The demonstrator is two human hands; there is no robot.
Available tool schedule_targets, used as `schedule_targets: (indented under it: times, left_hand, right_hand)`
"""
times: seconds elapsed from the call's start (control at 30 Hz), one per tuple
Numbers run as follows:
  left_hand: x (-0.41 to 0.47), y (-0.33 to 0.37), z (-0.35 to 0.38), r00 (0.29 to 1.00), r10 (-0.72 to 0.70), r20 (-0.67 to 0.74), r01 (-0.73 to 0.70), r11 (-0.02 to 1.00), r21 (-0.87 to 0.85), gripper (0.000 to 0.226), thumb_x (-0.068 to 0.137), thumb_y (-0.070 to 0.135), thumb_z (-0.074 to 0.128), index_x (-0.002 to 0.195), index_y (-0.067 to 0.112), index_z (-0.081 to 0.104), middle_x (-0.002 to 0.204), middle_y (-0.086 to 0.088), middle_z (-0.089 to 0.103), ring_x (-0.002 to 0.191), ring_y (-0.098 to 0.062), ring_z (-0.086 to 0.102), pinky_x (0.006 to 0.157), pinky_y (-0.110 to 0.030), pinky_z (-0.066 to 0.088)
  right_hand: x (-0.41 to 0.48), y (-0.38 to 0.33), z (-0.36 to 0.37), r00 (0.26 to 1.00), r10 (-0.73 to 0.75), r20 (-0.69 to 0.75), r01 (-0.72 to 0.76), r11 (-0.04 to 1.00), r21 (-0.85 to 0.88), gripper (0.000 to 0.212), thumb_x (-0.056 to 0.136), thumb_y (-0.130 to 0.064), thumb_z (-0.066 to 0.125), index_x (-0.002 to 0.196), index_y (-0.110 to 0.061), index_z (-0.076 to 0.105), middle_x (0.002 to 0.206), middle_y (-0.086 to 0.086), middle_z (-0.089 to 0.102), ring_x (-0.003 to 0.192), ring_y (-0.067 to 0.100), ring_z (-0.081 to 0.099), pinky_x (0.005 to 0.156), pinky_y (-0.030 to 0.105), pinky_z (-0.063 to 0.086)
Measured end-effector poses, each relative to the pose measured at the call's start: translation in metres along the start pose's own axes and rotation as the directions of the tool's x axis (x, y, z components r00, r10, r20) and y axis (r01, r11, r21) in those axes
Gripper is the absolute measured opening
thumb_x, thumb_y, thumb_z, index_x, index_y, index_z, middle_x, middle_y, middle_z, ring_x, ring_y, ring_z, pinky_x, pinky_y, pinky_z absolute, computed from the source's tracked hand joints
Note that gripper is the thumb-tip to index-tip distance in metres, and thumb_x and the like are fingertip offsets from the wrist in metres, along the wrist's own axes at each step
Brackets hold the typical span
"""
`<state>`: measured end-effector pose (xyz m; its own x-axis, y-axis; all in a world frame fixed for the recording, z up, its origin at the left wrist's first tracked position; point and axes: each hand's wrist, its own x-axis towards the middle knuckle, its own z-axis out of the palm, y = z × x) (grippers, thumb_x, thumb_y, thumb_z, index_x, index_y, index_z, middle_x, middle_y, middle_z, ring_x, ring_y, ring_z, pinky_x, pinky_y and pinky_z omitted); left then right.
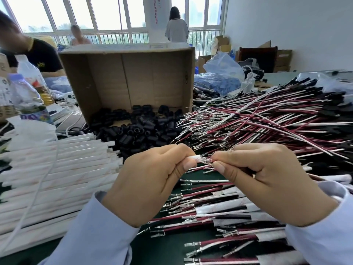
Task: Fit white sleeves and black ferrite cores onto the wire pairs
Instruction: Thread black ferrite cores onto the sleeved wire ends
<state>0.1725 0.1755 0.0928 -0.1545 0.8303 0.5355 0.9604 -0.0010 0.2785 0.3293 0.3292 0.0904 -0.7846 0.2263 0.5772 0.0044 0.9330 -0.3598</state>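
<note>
Left hand fingers clamp a white sleeve, right hand fingers a wire pair, seemingly at its mouth.

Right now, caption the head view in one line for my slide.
Left hand pinches a white sleeve; right hand holds the tips of a wire pair at its mouth, black ferrite cores heaped behind.

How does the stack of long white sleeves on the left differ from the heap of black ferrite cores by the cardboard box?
The long white sleeves are flat, slender strips; the black ferrite cores are short, stubby tubes with holes. The sleeves lie parallel in a tidy stack; the cores sit jumbled, spilling from the tipped cardboard box. Both are loose, unfitted stock.
</note>
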Motion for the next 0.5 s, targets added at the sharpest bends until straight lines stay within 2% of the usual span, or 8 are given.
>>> schedule_targets:
  times: [0.17,0.27,0.3,0.37,0.4,0.47,0.5]
  left_hand:
    - [-0.002,0.011,0.005,0.998,0.013,0.056,-0.021,0.988,0.15,0.036,0.099,0.044,0.025,0.091,0.026,0.055,0.076,0.014,0.056,0.065,-0.009,0.055,0.051,-0.032,0.044]
    - [-0.006,0.02,0.019,0.992,0.045,0.115,-0.059,0.99,0.125,0.027,0.098,0.043,0.025,0.079,0.026,0.035,0.065,0.014,0.038,0.056,-0.01,0.042,0.046,-0.03,0.037]
    - [-0.005,0.02,0.02,0.993,0.036,0.116,-0.05,0.992,0.116,0.029,0.098,0.044,0.023,0.079,0.026,0.035,0.065,0.013,0.037,0.056,-0.011,0.043,0.047,-0.031,0.038]
    - [-0.004,0.01,0.013,0.994,-0.033,0.101,0.018,0.989,0.144,0.041,0.097,0.052,0.014,0.08,0.025,0.041,0.064,0.012,0.043,0.06,-0.012,0.049,0.052,-0.033,0.042]
    - [-0.004,0.001,0.006,0.992,-0.086,0.091,0.07,0.984,0.164,0.048,0.096,0.056,0.008,0.08,0.025,0.042,0.063,0.01,0.046,0.061,-0.01,0.05,0.056,-0.033,0.042]
    - [-0.005,-0.014,-0.004,0.987,-0.155,0.049,0.142,0.966,0.214,0.052,0.093,0.06,0.002,0.079,0.027,0.039,0.065,0.007,0.049,0.064,-0.008,0.049,0.061,-0.031,0.042]
    - [-0.004,-0.012,-0.005,0.989,-0.142,0.044,0.13,0.968,0.215,0.047,0.093,0.059,0.003,0.078,0.028,0.034,0.065,0.007,0.048,0.066,-0.008,0.05,0.063,-0.032,0.043]
  right_hand:
    - [0.002,-0.005,0.002,0.999,0.022,0.035,-0.019,0.996,-0.082,0.028,0.091,-0.042,0.048,0.087,-0.03,0.073,0.057,-0.006,0.058,0.055,0.011,0.055,0.048,0.032,0.045]
    - [0.003,-0.01,0.011,0.996,0.013,0.091,-0.014,1.0,0.014,0.034,0.092,-0.04,0.044,0.07,-0.025,0.065,0.054,-0.009,0.05,0.055,0.011,0.052,0.051,0.036,0.044]
    - [0.005,-0.011,0.012,0.993,0.031,0.112,-0.039,0.997,0.064,0.036,0.093,-0.044,0.041,0.075,-0.025,0.065,0.057,-0.007,0.054,0.057,0.012,0.054,0.053,0.036,0.046]
    - [0.007,-0.006,0.001,0.977,0.088,0.193,-0.117,0.983,0.144,0.036,0.093,-0.053,0.038,0.097,-0.033,0.067,0.066,-0.005,0.063,0.058,0.009,0.058,0.053,0.022,0.046]
    - [0.006,0.002,-0.01,0.968,0.105,0.228,-0.14,0.98,0.141,0.034,0.092,-0.055,0.039,0.1,-0.036,0.067,0.067,-0.008,0.063,0.055,0.006,0.056,0.05,0.015,0.042]
    - [0.002,0.019,-0.037,0.959,0.141,0.246,-0.175,0.977,0.121,0.028,0.09,-0.056,0.048,0.088,-0.04,0.07,0.06,-0.013,0.06,0.05,0.003,0.051,0.048,0.01,0.039]
    - [0.0,0.024,-0.046,0.957,0.15,0.25,-0.192,0.97,0.15,0.026,0.088,-0.056,0.051,0.086,-0.039,0.071,0.057,-0.014,0.059,0.05,0.002,0.051,0.049,0.009,0.039]
